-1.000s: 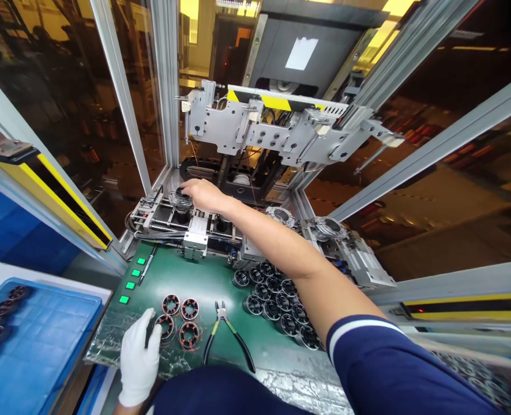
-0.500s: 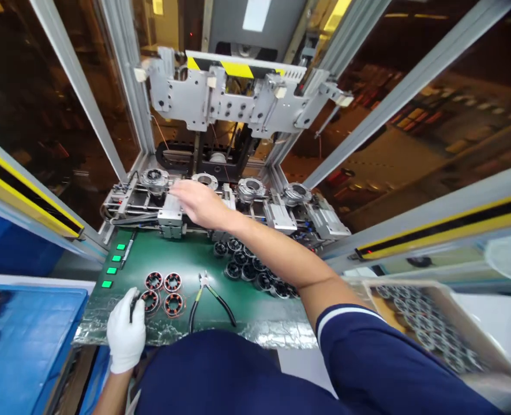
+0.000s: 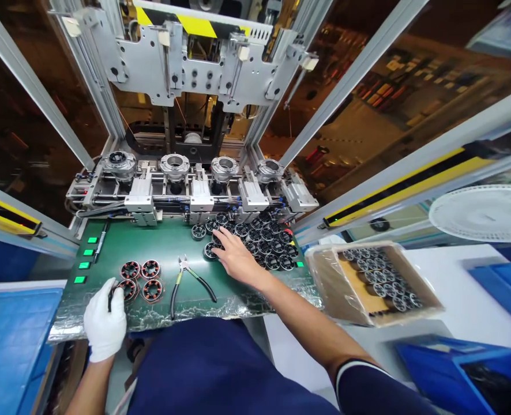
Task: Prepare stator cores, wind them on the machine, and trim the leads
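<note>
My left hand (image 3: 105, 325), in a white glove, is closed round a small black object (image 3: 112, 295) beside the wound rings (image 3: 152, 290) with red-orange wire on the green mat. My bare right hand (image 3: 236, 256) reaches over the left part of a cluster of black-and-silver rings (image 3: 265, 246), its fingers apart over them. Whether its fingertips touch a ring cannot be made out. Between my two hands lie the pliers (image 3: 183, 265), handles spread towards me. Behind the mat stands a row of round metal fixtures (image 3: 175, 167); the leftmost fixture (image 3: 121, 166) has a black ring in it.
A metal machine head (image 3: 199, 72) hangs above the fixtures. Green buttons (image 3: 84, 265) and a thin pen-like tool (image 3: 101, 242) lie at the mat's left. On the right, a carton (image 3: 337, 305) holds more rings. Yellow-black strips flank the frame.
My right hand has moved from the left fixtures down and right to the ring cluster. My left hand keeps its hold beside the wound rings. The camera view has shifted.
</note>
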### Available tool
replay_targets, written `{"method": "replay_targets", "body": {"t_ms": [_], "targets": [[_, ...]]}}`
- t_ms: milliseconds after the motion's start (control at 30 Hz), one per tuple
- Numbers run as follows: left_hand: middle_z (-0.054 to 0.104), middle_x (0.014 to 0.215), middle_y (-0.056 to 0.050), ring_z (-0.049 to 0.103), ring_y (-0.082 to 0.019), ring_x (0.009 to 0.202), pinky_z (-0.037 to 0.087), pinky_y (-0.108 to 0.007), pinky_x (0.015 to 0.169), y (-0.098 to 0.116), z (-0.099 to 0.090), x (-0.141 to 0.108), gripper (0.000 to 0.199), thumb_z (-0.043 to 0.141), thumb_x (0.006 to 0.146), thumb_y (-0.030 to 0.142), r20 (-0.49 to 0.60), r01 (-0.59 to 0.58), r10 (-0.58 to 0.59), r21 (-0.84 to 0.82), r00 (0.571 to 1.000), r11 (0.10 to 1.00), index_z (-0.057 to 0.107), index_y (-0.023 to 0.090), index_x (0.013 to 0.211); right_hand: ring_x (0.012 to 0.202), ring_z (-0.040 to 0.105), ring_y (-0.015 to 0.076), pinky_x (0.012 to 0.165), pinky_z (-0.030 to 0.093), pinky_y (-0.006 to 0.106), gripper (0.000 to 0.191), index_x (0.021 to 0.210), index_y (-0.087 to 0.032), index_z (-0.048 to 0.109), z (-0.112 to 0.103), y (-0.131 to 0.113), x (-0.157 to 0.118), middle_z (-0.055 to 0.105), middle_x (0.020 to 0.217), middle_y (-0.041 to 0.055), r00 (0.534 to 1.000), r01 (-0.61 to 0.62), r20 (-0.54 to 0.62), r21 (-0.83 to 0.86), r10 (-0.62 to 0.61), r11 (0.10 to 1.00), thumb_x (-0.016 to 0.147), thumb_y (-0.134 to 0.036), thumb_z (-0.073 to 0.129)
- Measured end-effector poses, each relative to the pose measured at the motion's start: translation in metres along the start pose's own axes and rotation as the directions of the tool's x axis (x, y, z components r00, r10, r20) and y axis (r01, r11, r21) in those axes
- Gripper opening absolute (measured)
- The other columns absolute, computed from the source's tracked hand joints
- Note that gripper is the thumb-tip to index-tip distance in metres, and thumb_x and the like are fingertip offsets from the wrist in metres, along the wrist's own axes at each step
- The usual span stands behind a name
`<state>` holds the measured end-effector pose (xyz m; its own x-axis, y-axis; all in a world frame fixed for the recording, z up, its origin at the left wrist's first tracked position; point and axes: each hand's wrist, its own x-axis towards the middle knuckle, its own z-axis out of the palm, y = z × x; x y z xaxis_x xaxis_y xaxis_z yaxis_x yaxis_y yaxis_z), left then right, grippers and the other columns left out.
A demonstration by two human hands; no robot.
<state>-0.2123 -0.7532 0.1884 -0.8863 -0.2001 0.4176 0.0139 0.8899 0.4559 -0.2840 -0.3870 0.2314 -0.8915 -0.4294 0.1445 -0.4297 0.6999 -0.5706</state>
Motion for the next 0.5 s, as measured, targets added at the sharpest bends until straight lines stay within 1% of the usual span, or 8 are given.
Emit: {"method": "replay_targets", "body": {"t_ms": [67,133,167,233,300,367,433,500], "targets": [[0.072,0.109,-0.015,0.067,-0.029,0.102,0.050,-0.042,0.091,0.000,-0.001,0.000,0.041,0.045,0.096,0.042,0.004,0.002,-0.002,0.004,1.000,1.000,0.064,0.015,0.119,0.150,0.014,0.0329,0.116,0.022,0.065,0.025,0.092,-0.014,0.071,0.001,-0.004,0.004,0.033,0.154,0.0157,1.000,-0.006,0.001,0.052,0.006,0.999,0.083,0.000,0.052],[0.072,0.110,-0.015,0.066,-0.029,0.102,0.050,-0.042,0.092,-0.001,-0.001,0.000,0.041,0.044,0.096,0.043,0.004,0.002,-0.002,0.004,1.000,1.000,0.064,0.015,0.119,0.150,0.016,0.0328,0.117,0.021,0.063,0.016,0.084,-0.014,0.070,0.002,-0.011,0.008,0.036,0.153,0.0153,1.000,0.001,-0.006,0.117,0.000,0.993,0.082,-0.003,0.058],[0.072,0.110,-0.016,0.067,-0.029,0.102,0.050,-0.042,0.092,-0.002,-0.001,0.000,0.042,0.044,0.096,0.044,0.005,-0.001,0.001,0.003,1.000,1.000,0.064,0.014,0.118,0.148,0.021,0.0325,0.117,0.024,0.061,0.011,0.083,-0.014,0.069,0.000,-0.015,0.010,0.040,0.151,0.0155,1.000,0.008,-0.012,0.155,-0.006,0.988,0.082,-0.006,0.062],[0.072,0.110,-0.017,0.067,-0.030,0.102,0.050,-0.043,0.092,-0.004,-0.001,-0.002,0.044,0.043,0.096,0.045,0.004,-0.012,0.012,0.003,1.000,1.000,0.065,0.013,0.116,0.138,0.042,0.0296,0.112,0.038,0.054,0.006,0.088,-0.014,0.069,-0.006,-0.024,0.018,0.049,0.143,0.0166,0.999,0.028,-0.027,0.237,-0.023,0.971,0.085,-0.016,0.065],[0.072,0.110,-0.018,0.067,-0.031,0.102,0.050,-0.043,0.092,-0.007,0.001,-0.004,0.046,0.043,0.096,0.046,0.001,-0.023,0.023,0.005,1.000,1.000,0.065,0.011,0.116,0.113,0.063,0.0222,0.097,0.053,0.043,0.016,0.098,-0.013,0.068,-0.020,-0.032,0.035,0.062,0.126,0.0158,0.998,0.065,-0.041,0.316,-0.055,0.947,0.092,-0.025,0.059],[0.072,0.110,-0.019,0.067,-0.031,0.101,0.050,-0.044,0.091,-0.010,0.002,-0.006,0.047,0.044,0.096,0.047,-0.006,-0.025,0.025,0.014,1.000,1.000,0.065,0.010,0.116,0.094,0.069,0.0173,0.083,0.057,0.035,0.025,0.106,-0.012,0.067,-0.041,-0.036,0.063,0.069,0.111,0.0128,0.993,0.111,-0.068,0.372,-0.092,0.922,0.096,-0.030,0.052],[0.072,0.110,-0.018,0.067,-0.031,0.100,0.051,-0.043,0.091,-0.013,0.004,-0.007,0.047,0.045,0.096,0.048,-0.012,-0.019,0.019,0.020,1.000,1.000,0.065,0.011,0.116,0.093,0.068,0.0171,0.083,0.056,0.033,0.027,0.103,-0.012,0.067,-0.065,-0.037,0.103,0.069,0.109,0.0113,0.985,0.153,-0.129,0.392,-0.111,0.907,0.095,-0.033,0.053],[0.072,0.110,-0.017,0.068,-0.030,0.100,0.051,-0.043,0.090,-0.015,0.004,-0.008,0.046,0.045,0.096,0.048,-0.012,-0.016,0.017,0.025,1.000,1.000,0.065,0.012,0.117,0.100,0.066,0.0188,0.088,0.053,0.034,0.023,0.093,-0.012,0.068,-0.086,-0.035,0.150,0.067,0.115,0.0116,0.971,0.184,-0.211,0.373,-0.110,0.909,0.090,-0.034,0.059]]}}
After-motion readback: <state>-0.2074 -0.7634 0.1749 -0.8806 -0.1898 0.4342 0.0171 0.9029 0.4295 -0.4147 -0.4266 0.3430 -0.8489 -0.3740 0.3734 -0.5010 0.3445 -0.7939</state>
